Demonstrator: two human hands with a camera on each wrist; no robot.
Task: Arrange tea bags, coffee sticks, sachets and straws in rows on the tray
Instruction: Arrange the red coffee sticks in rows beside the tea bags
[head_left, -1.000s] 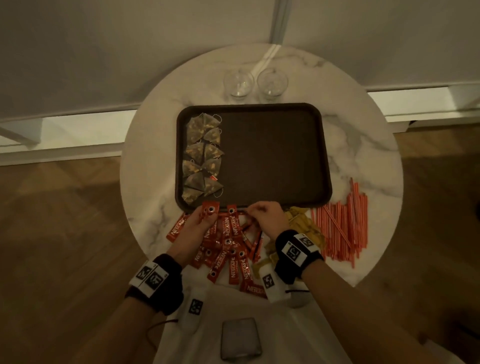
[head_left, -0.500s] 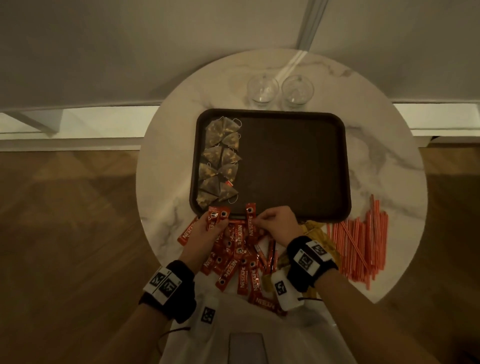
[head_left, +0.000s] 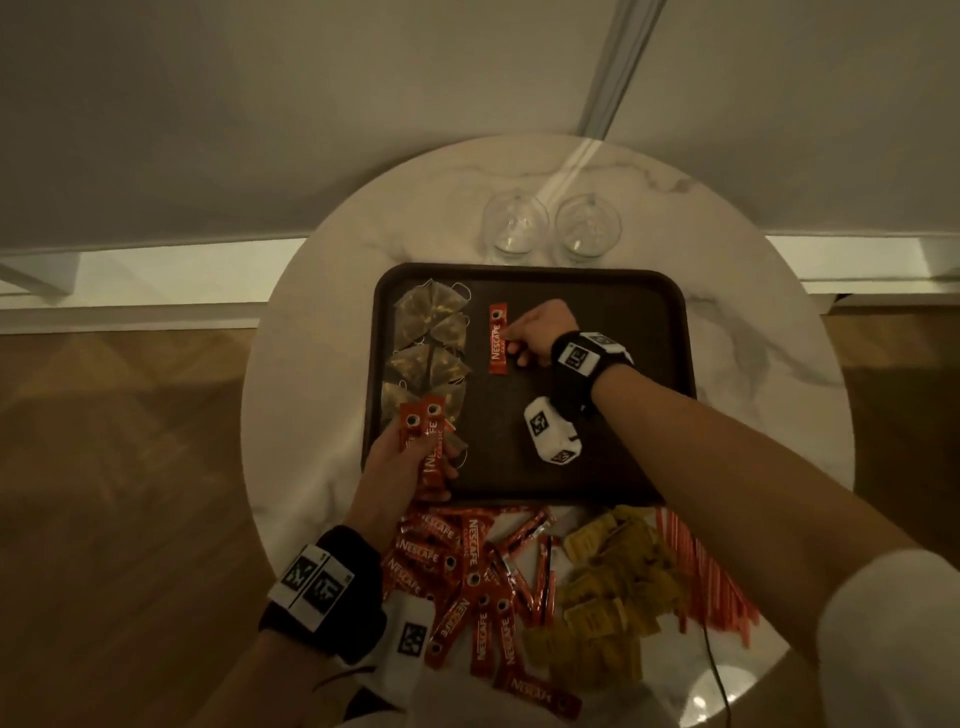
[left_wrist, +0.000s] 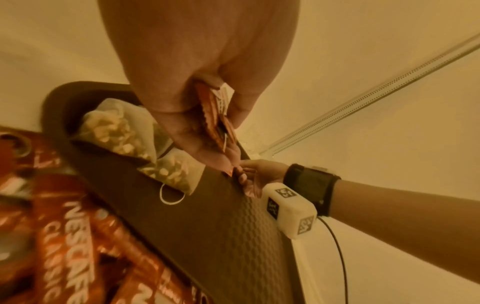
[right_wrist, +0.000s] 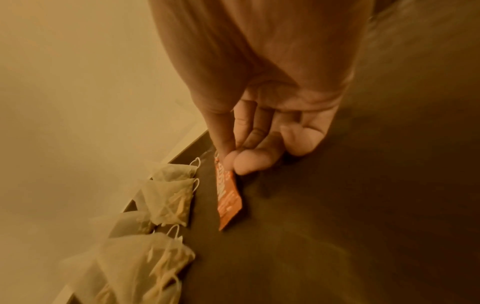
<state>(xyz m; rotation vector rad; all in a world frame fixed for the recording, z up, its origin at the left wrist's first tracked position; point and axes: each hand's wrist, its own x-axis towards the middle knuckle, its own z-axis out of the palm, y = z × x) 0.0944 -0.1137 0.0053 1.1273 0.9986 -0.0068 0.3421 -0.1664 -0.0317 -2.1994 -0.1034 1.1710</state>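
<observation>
My right hand (head_left: 540, 335) is out over the tray (head_left: 613, 291), thumb and forefinger pinched on the edge of a single coffee stick (head_left: 498, 339) — it lies flat on the dark surface, lengthwise, its far end pointing away from me. In the right wrist view my fingertips (right_wrist: 241, 162) press on that stick's far half, the near half poking out beneath them. Just to the left of those fingers runs the column of tea bags (head_left: 428, 343), close beside the stick but not touching it.

My left hand (head_left: 402, 470) hangs over the tray's near-left corner, fingers curled round a small bunch of coffee sticks (head_left: 425, 441) — at least two, ends fanned upward, covering the nearest tea bags. From the left wrist, the sticks are clamped between thumb and fingers.

Behind my left wrist, off the tray, sprawls the loose pile of coffee sticks (head_left: 467, 577). To its right lie the yellow sachets (head_left: 608, 587), and beyond those the orange straws (head_left: 711, 577), partly under my right forearm. Past my right fingertips, beyond the tray's far rim, stand two glasses (head_left: 550, 226) on the marble table (head_left: 311, 364).
</observation>
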